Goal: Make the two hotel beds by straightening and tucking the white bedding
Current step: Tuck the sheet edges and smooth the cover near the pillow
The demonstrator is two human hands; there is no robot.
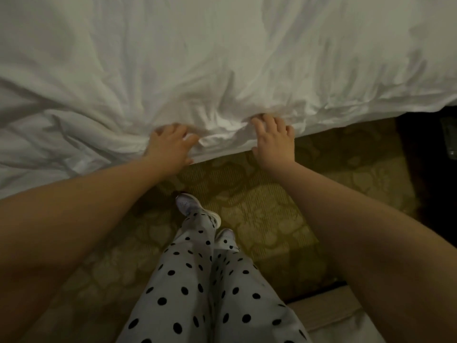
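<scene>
White bedding (222,58) covers the bed across the whole upper half of the head view, creased and bunched toward its near edge. My left hand (170,147) grips that edge, fingers curled into a gathered fold of the fabric. A short way to the right, my right hand (273,139) holds the same edge, fingers hooked over the top and thumb underneath. Wrinkles fan out from both hands into the bedding. The mattress beneath is hidden.
Patterned green-gold carpet (272,214) lies between me and the bed. My legs in polka-dot trousers (210,293) and pale shoes stand on it. A dark piece of furniture (427,149) stands at the right; a pale surface edge (329,315) shows at the bottom right.
</scene>
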